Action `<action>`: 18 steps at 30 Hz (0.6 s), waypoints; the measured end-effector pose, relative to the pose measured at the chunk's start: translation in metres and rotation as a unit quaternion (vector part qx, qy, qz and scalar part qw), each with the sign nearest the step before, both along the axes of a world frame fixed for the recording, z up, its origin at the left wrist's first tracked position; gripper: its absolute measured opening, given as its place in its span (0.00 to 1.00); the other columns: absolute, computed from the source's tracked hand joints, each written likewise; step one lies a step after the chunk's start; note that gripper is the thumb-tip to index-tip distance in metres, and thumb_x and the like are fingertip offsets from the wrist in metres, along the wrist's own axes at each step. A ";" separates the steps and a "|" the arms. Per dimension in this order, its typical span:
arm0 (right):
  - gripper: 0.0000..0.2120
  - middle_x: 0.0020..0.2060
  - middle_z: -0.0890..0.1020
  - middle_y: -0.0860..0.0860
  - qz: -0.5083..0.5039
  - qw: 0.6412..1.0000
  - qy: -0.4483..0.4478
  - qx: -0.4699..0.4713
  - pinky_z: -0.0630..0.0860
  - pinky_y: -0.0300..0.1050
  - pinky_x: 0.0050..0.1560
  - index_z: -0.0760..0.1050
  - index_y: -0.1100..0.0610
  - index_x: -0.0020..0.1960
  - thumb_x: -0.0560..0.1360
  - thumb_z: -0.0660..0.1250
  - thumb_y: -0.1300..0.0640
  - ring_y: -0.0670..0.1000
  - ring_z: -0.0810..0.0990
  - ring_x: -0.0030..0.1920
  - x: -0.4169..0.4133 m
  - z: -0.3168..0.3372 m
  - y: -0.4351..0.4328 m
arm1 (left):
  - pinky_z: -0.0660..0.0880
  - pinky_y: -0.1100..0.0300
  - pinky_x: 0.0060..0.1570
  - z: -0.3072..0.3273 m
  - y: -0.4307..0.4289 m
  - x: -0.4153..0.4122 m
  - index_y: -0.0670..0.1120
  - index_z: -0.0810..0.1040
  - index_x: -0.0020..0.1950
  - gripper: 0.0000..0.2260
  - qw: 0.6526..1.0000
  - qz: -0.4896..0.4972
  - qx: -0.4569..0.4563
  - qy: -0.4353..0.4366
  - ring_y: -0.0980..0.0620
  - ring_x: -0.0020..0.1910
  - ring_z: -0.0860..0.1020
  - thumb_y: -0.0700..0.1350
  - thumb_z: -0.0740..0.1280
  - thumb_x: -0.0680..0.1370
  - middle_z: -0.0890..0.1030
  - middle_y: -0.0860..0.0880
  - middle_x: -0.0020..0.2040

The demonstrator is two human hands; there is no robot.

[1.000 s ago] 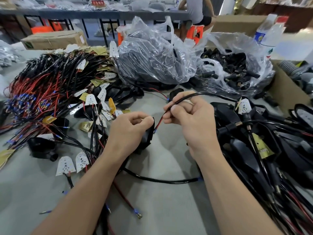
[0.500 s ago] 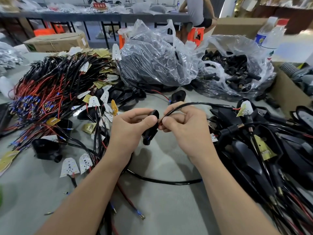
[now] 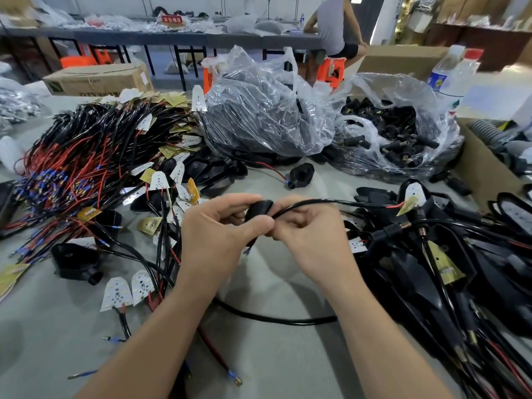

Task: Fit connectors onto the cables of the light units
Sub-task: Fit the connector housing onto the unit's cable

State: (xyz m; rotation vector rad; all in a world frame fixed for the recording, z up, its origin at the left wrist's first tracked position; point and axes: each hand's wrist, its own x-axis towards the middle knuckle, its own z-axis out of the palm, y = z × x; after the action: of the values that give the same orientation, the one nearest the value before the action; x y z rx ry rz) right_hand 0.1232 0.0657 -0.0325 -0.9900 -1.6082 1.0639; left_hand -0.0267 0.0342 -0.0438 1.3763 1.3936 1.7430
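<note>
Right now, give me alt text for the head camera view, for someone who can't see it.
Two hands meet over a grey table: the left hand grips a black plastic piece while the right hand pinches a black cable against it. Red and black wires are heaped at left, black light units at right, clear bags behind.

"不合格区" on red sign
</note>
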 end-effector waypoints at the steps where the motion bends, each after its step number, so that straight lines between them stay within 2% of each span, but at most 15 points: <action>1: 0.03 0.28 0.80 0.54 0.003 1.000 -0.014 0.007 0.79 0.55 0.39 0.83 0.53 0.40 0.69 0.74 0.59 0.49 0.75 0.32 -0.003 -0.001 -0.003 | 0.84 0.50 0.45 0.001 0.000 0.000 0.56 0.88 0.49 0.16 1.000 -0.006 0.005 -0.023 0.41 0.41 0.85 0.52 0.81 0.61 0.88 0.49 0.42; 3: 0.03 0.28 0.80 0.53 -0.020 0.998 -0.053 0.018 0.76 0.47 0.34 0.83 0.52 0.39 0.71 0.74 0.59 0.45 0.74 0.30 -0.006 -0.002 -0.007 | 0.84 0.56 0.44 0.002 0.000 0.000 0.53 0.88 0.48 0.16 0.997 -0.023 0.017 -0.071 0.44 0.41 0.86 0.50 0.82 0.62 0.88 0.47 0.42; 5: 0.02 0.28 0.78 0.52 -0.051 0.993 -0.099 0.038 0.73 0.43 0.32 0.82 0.54 0.38 0.70 0.73 0.58 0.46 0.73 0.29 -0.007 -0.002 -0.009 | 0.81 0.62 0.43 0.005 0.001 0.001 0.52 0.89 0.47 0.15 0.991 -0.036 0.023 -0.129 0.50 0.40 0.86 0.48 0.84 0.62 0.88 0.47 0.42; 7: 0.02 0.30 0.78 0.49 -0.081 0.987 -0.120 0.065 0.75 0.45 0.38 0.82 0.55 0.39 0.70 0.73 0.58 0.48 0.75 0.32 -0.011 0.001 -0.011 | 0.80 0.62 0.45 0.006 0.003 -0.001 0.50 0.88 0.46 0.13 0.979 -0.033 0.012 -0.200 0.53 0.41 0.85 0.48 0.82 0.63 0.88 0.48 0.42; 8: 0.02 0.33 0.80 0.46 -0.094 0.986 -0.113 0.076 0.75 0.42 0.43 0.83 0.53 0.40 0.70 0.74 0.59 0.48 0.77 0.36 -0.014 0.002 -0.014 | 0.80 0.62 0.46 0.007 0.004 -0.003 0.48 0.88 0.46 0.12 0.969 -0.032 -0.003 -0.246 0.53 0.41 0.84 0.48 0.80 0.65 0.87 0.48 0.42; 10: 0.05 0.43 0.79 0.39 -0.102 0.985 -0.104 0.094 0.70 0.30 0.52 0.82 0.48 0.42 0.72 0.73 0.59 0.43 0.78 0.47 -0.020 0.005 -0.019 | 0.80 0.62 0.44 0.009 0.007 -0.006 0.48 0.85 0.43 0.09 0.948 -0.044 -0.038 -0.313 0.54 0.39 0.82 0.50 0.76 0.67 0.85 0.49 0.40; 11: 0.06 0.48 0.76 0.37 -0.091 0.986 -0.105 0.097 0.67 0.26 0.54 0.80 0.47 0.43 0.73 0.72 0.59 0.41 0.77 0.51 -0.023 0.006 -0.022 | 0.80 0.62 0.43 0.009 0.008 -0.007 0.47 0.83 0.42 0.09 0.942 -0.053 -0.051 -0.327 0.54 0.38 0.82 0.51 0.75 0.68 0.84 0.49 0.39; 13: 0.08 0.50 0.74 0.37 -0.060 0.986 -0.109 0.109 0.70 0.29 0.54 0.78 0.48 0.45 0.74 0.70 0.61 0.40 0.76 0.53 -0.028 0.005 -0.023 | 0.80 0.60 0.46 0.008 0.009 -0.007 0.46 0.81 0.44 0.10 0.939 -0.071 -0.069 -0.329 0.53 0.39 0.82 0.50 0.75 0.70 0.83 0.48 0.40; 15: 0.09 0.46 0.78 0.40 -0.050 0.987 -0.105 0.108 0.69 0.27 0.49 0.76 0.47 0.44 0.74 0.70 0.61 0.39 0.77 0.49 -0.029 0.005 -0.022 | 0.77 0.50 0.57 0.006 0.010 -0.007 0.42 0.81 0.52 0.14 0.944 -0.106 -0.082 -0.300 0.48 0.47 0.81 0.51 0.75 0.74 0.83 0.44 0.47; 17: 0.07 0.42 0.81 0.41 -0.066 0.991 -0.093 0.075 0.69 0.27 0.47 0.76 0.46 0.43 0.74 0.70 0.58 0.39 0.79 0.46 -0.028 0.005 -0.018 | 0.73 0.43 0.65 0.006 0.009 -0.009 0.40 0.80 0.62 0.17 0.942 -0.181 -0.087 -0.269 0.44 0.57 0.80 0.51 0.66 0.81 0.82 0.41 0.58; 18: 0.06 0.41 0.81 0.42 -0.083 0.991 -0.086 0.061 0.71 0.30 0.48 0.76 0.47 0.43 0.74 0.69 0.57 0.40 0.80 0.45 -0.026 0.004 -0.014 | 0.74 0.44 0.66 0.006 0.009 -0.011 0.42 0.80 0.66 0.17 0.936 -0.222 -0.093 -0.256 0.45 0.62 0.80 0.50 0.62 0.82 0.82 0.42 0.62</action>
State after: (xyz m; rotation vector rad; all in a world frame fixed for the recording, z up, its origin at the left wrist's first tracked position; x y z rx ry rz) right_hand 0.0974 0.0516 -0.0285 -1.1351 -1.6756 0.7757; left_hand -0.0373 0.0434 -0.0374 0.9443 0.8538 1.4743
